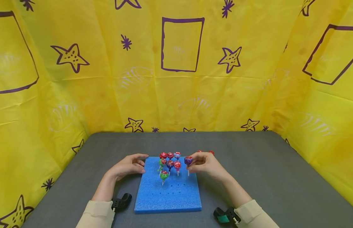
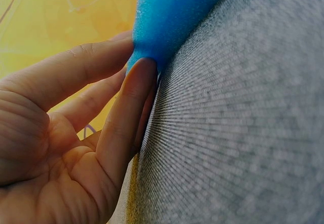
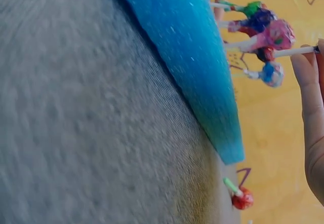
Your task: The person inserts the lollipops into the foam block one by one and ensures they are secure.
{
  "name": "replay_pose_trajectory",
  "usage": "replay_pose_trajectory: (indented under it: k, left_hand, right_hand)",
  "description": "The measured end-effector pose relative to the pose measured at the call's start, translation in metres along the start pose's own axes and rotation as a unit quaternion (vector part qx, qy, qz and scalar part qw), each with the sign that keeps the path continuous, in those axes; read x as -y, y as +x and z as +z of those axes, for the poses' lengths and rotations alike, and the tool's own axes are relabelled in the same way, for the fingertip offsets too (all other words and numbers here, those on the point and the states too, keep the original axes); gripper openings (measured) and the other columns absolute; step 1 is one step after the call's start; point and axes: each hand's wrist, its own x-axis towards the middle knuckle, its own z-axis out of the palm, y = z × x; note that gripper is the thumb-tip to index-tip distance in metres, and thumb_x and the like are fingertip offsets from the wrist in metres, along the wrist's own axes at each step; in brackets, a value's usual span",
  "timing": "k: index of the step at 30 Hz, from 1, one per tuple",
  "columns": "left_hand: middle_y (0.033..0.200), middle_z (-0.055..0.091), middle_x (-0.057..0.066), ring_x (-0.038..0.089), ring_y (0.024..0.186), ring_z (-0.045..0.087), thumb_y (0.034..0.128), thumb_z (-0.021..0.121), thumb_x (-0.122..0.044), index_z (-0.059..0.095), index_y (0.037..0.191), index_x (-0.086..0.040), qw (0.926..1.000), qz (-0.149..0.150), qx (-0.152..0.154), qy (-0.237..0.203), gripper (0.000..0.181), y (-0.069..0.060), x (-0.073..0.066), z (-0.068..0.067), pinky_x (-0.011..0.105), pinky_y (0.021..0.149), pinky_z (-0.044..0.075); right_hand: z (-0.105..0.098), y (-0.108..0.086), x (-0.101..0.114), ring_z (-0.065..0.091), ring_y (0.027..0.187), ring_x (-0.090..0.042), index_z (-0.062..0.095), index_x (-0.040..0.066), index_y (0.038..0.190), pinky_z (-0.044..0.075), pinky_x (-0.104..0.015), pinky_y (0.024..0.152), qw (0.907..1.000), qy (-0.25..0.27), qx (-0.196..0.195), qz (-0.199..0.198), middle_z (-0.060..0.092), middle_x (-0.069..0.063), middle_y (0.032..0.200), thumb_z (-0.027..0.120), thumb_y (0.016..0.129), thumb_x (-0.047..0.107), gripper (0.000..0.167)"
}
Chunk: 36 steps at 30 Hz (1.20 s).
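Observation:
My right hand (image 1: 206,163) pinches the white stick of a purple lollipop (image 1: 188,160) above the right side of a blue foam board (image 1: 167,202). The stick points downward; whether its lower end touches the foam I cannot tell. On the board's left edge rest the fingertips and thumb of my left hand (image 1: 129,166), also seen against the blue foam in the left wrist view. Several lollipops stand upright in the board: red ones at the back, a blue-white one (image 1: 177,155), a pink one (image 1: 177,165), another purple one (image 1: 170,164), and a green one (image 1: 164,175) in front.
Small holes (image 1: 168,193) in rows mark the foam's front half. Beyond my right hand, red lollipops (image 1: 211,152) show partly; one red lollipop (image 3: 243,198) with a green stick appears past the board. Grey cloth covers the table (image 1: 264,164), with yellow curtains (image 1: 176,104) around it.

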Motion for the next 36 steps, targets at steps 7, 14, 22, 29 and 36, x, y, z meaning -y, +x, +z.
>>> replay_pose_trajectory:
  k: [7, 14, 22, 29, 36]
  left_hand:
    - [0.107, 0.057, 0.012, 0.021, 0.093, 0.056, 0.0838, 0.076, -0.016, 0.046, 0.144, -0.005, 1.0, 0.002, -0.001, 0.003, 0.068, 0.0, -0.001, 0.001, 0.029, 0.08, 0.052]
    - [0.107, 0.058, 0.012, 0.021, 0.093, 0.056, 0.0833, 0.076, -0.015, 0.047, 0.143, -0.005, 1.0, -0.001, -0.008, 0.004, 0.067, -0.001, -0.002, 0.003, 0.029, 0.08, 0.052]
    - [0.107, 0.057, 0.013, 0.021, 0.092, 0.056, 0.0837, 0.076, -0.014, 0.047, 0.143, -0.004, 1.0, -0.003, -0.002, 0.002, 0.067, -0.001, -0.002, 0.003, 0.028, 0.079, 0.052]
    - [0.105, 0.057, 0.012, 0.02, 0.09, 0.057, 0.0833, 0.076, -0.014, 0.046, 0.143, -0.003, 1.0, -0.001, -0.001, 0.001, 0.068, 0.0, -0.001, 0.002, 0.028, 0.079, 0.052]
    - [0.105, 0.058, 0.012, 0.021, 0.092, 0.056, 0.0832, 0.076, -0.014, 0.046, 0.143, -0.004, 1.0, -0.002, -0.006, 0.002, 0.068, -0.001, -0.002, 0.002, 0.029, 0.079, 0.052]
  right_hand:
    - [0.01, 0.002, -0.003, 0.072, 0.081, -0.007, 0.061, -0.014, 0.111, 0.059, -0.027, 0.077, 0.9997, 0.011, 0.02, 0.0, 0.075, -0.002, 0.09, 0.073, 0.085, 0.005, 0.034]
    - [0.019, 0.004, -0.004, 0.073, 0.081, -0.006, 0.059, -0.018, 0.114, 0.059, -0.026, 0.075, 0.999, 0.033, 0.029, -0.007, 0.073, 0.009, 0.088, 0.074, 0.085, 0.006, 0.04]
    - [0.026, 0.007, -0.006, 0.074, 0.081, -0.007, 0.06, -0.017, 0.111, 0.059, -0.025, 0.075, 0.9989, 0.031, 0.033, -0.015, 0.076, -0.006, 0.092, 0.075, 0.083, 0.003, 0.038]
    - [0.035, 0.01, -0.009, 0.074, 0.08, -0.006, 0.061, -0.017, 0.109, 0.059, -0.025, 0.074, 0.9991, 0.026, 0.029, -0.016, 0.068, -0.038, 0.098, 0.075, 0.082, 0.001, 0.036]
    - [0.041, 0.011, -0.009, 0.072, 0.078, -0.004, 0.061, -0.017, 0.107, 0.058, -0.024, 0.071, 0.9995, 0.013, 0.024, -0.018, 0.07, -0.033, 0.093, 0.075, 0.081, -0.002, 0.034]
